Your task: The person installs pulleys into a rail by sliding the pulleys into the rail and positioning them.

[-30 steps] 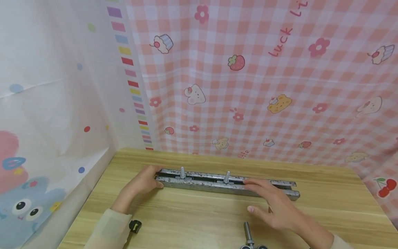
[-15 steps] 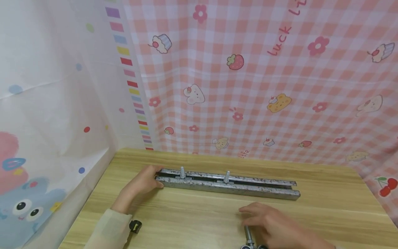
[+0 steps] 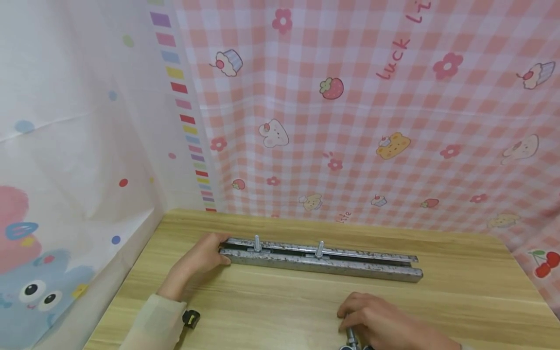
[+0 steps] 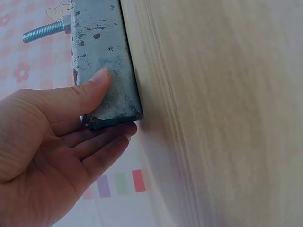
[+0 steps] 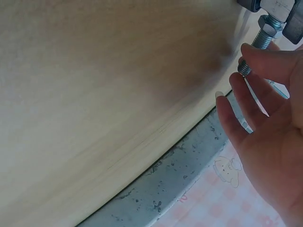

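A long grey steel channel rail (image 3: pixel 367 270), its surface spotted and worn, lies across the far part of the table with its slot upward. Two threaded studs, a left one (image 3: pixel 256 243) and a right one (image 3: pixel 321 249), stick up from the slot. My left hand (image 3: pixel 201 257) grips the rail's left end, thumb on the front face. Nearer the front edge of the view, my right hand (image 3: pixel 372 318) pinches the threaded bolt (image 5: pixel 262 39) of a small roller trolley (image 3: pixel 347 347) between thumb and fingers. The bottom of the view cuts off most of the trolley.
The wood-grain table (image 3: pixel 271 311) ends at a pink checked curtain (image 3: pixel 306 121) behind and a white printed curtain (image 3: pixel 87 146) on the left. A small black item (image 3: pixel 191 318) shows beside the left sleeve (image 3: pixel 153 323).
My right hand has moved from the rail towards the front and taken hold of the trolley's bolt. The left hand has stayed at the rail's left end.
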Demonstrator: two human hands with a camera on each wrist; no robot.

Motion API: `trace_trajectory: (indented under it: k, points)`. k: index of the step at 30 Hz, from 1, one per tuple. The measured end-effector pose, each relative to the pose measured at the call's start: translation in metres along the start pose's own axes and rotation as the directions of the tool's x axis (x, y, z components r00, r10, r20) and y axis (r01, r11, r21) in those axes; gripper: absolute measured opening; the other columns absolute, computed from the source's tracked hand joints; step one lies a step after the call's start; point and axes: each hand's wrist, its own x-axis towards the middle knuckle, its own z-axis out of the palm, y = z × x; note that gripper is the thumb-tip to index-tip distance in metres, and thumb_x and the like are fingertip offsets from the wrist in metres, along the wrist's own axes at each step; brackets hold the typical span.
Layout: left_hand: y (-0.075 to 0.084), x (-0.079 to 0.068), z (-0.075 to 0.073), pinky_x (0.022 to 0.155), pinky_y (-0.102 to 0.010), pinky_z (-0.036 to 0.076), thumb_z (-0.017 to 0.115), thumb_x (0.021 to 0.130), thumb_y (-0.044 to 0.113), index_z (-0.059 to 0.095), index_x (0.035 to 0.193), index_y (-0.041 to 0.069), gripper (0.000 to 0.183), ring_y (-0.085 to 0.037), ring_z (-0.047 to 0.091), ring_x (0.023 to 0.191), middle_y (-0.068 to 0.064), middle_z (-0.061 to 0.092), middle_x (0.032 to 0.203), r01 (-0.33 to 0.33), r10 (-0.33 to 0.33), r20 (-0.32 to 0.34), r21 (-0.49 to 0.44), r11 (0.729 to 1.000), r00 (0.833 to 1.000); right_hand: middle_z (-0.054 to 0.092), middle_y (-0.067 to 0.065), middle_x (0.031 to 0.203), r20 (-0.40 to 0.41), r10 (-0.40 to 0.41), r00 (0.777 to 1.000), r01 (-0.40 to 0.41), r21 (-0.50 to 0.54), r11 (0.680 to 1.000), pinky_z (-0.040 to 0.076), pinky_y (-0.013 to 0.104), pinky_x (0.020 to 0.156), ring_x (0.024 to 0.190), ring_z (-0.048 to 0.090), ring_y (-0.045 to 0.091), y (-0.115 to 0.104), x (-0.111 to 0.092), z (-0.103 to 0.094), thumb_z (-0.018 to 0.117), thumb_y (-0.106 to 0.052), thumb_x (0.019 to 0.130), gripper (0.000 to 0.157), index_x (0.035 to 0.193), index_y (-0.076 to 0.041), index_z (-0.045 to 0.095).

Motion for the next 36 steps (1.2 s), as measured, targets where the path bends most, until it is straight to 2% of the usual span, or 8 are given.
trace_trajectory:
  k: [3, 5, 11, 18, 21, 29, 33, 36]
  points:
    - [-0.001, 0.0, 0.0, 0.107, -0.056, 0.05, 0.086, 0.078, -0.004, 0.064, 0.13, -0.012, 0.057, -0.041, 0.063, 0.12, -0.025, 0.069, 0.126, -0.004, 0.004, -0.002, 0.006, 1.0, 1.0, 0.071, -0.006, 0.118, -0.007, -0.005, 1.0, 0.005, 0.019, 1.0, 0.057, 0.023, 0.089, 0.11, 0.065, 0.011, 0.003, 0.002, 0.002, 0.075, 0.009, 0.087, 0.036, 0.112, -0.017, 0.082]
    - [-0.001, 0.001, 0.001, 0.107, -0.055, 0.051, 0.086, 0.078, -0.004, 0.065, 0.13, -0.012, 0.057, -0.041, 0.064, 0.12, -0.024, 0.07, 0.125, -0.006, 0.006, -0.004, 0.006, 1.0, 1.0, 0.071, -0.006, 0.115, -0.03, -0.028, 0.999, 0.028, -0.008, 1.0, 0.056, 0.018, 0.089, 0.106, 0.065, 0.01, 0.004, 0.003, 0.003, 0.076, 0.008, 0.086, 0.033, 0.108, -0.016, 0.083]
    - [-0.001, 0.001, 0.001, 0.106, -0.056, 0.051, 0.087, 0.077, -0.005, 0.065, 0.129, -0.012, 0.057, -0.041, 0.064, 0.119, -0.025, 0.07, 0.125, -0.012, 0.012, -0.009, 0.012, 1.0, 1.0, 0.067, -0.006, 0.108, -0.047, -0.033, 0.998, 0.031, -0.034, 0.999, 0.052, 0.01, 0.085, 0.099, 0.063, 0.003, 0.003, 0.003, 0.001, 0.078, 0.009, 0.083, 0.032, 0.103, -0.015, 0.084]
    - [-0.001, 0.0, 0.001, 0.108, -0.056, 0.05, 0.086, 0.077, -0.005, 0.064, 0.131, -0.012, 0.059, -0.043, 0.063, 0.121, -0.026, 0.068, 0.127, -0.006, 0.006, -0.012, 0.006, 1.0, 1.0, 0.06, -0.011, 0.101, -0.017, -0.01, 1.0, 0.01, -0.005, 1.0, 0.047, 0.003, 0.08, 0.092, 0.055, -0.003, -0.001, -0.001, -0.007, 0.083, 0.007, 0.083, 0.03, 0.105, -0.013, 0.084]
    - [0.0, 0.0, 0.001, 0.109, -0.056, 0.049, 0.086, 0.077, -0.005, 0.063, 0.132, -0.012, 0.06, -0.043, 0.062, 0.122, -0.027, 0.068, 0.129, 0.005, -0.005, -0.008, 0.001, 1.0, 1.0, 0.061, -0.01, 0.102, 0.0, -0.015, 1.0, 0.015, -0.019, 1.0, 0.048, 0.004, 0.082, 0.095, 0.056, -0.002, -0.004, -0.003, -0.012, 0.084, 0.004, 0.084, 0.026, 0.105, -0.012, 0.084]
    - [0.001, -0.001, 0.002, 0.108, -0.055, 0.05, 0.086, 0.078, -0.005, 0.063, 0.131, -0.012, 0.058, -0.042, 0.063, 0.122, -0.026, 0.068, 0.128, 0.011, -0.011, -0.007, 0.006, 1.0, 1.0, 0.068, -0.009, 0.111, 0.039, 0.02, 0.999, -0.022, 0.045, 0.999, 0.051, 0.008, 0.084, 0.105, 0.063, 0.005, -0.016, -0.005, -0.027, 0.082, -0.003, 0.088, 0.024, 0.103, -0.022, 0.083]
    - [0.0, 0.0, 0.002, 0.108, -0.056, 0.049, 0.086, 0.078, -0.005, 0.063, 0.132, -0.013, 0.059, -0.043, 0.062, 0.123, -0.027, 0.068, 0.129, 0.006, -0.006, -0.008, 0.013, 1.0, 1.0, 0.07, -0.012, 0.104, 0.027, 0.03, 0.999, -0.032, 0.075, 0.997, 0.051, 0.006, 0.08, 0.099, 0.063, 0.001, -0.025, -0.004, -0.033, 0.081, 0.001, 0.087, 0.029, 0.1, -0.025, 0.082]
    - [0.0, 0.0, 0.002, 0.109, -0.056, 0.049, 0.086, 0.079, -0.005, 0.063, 0.133, -0.013, 0.059, -0.043, 0.062, 0.124, -0.027, 0.067, 0.13, 0.012, -0.012, -0.004, 0.012, 1.0, 1.0, 0.067, -0.02, 0.096, 0.032, 0.059, 0.998, -0.063, 0.133, 0.989, 0.051, 0.008, 0.074, 0.092, 0.06, -0.004, -0.033, -0.003, -0.037, 0.081, -0.003, 0.087, 0.032, 0.096, -0.034, 0.079]
